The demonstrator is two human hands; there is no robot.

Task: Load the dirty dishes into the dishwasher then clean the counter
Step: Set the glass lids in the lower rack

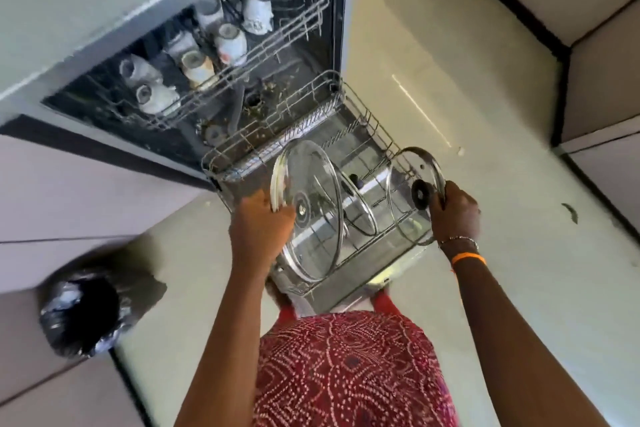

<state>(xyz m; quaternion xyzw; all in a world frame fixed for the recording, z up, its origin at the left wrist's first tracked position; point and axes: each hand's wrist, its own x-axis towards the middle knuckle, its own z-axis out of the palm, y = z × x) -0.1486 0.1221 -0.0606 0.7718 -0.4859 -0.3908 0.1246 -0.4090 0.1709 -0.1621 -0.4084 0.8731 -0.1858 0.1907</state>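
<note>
Down at the pulled-out lower rack (375, 130) I've got a glass lid in each hand; left hand (260, 218) curls round the big lid's (308, 208) rim, right hand (455, 210) pinches the smaller lid (412, 191) by its edge; both stood on edge, I'd guess so the tines hold them; mugs (194, 59) already sit up top.

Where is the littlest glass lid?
The small lid is at the right of the head view, gripped by the right hand over the lower rack's right edge, right of the big lid.
</note>
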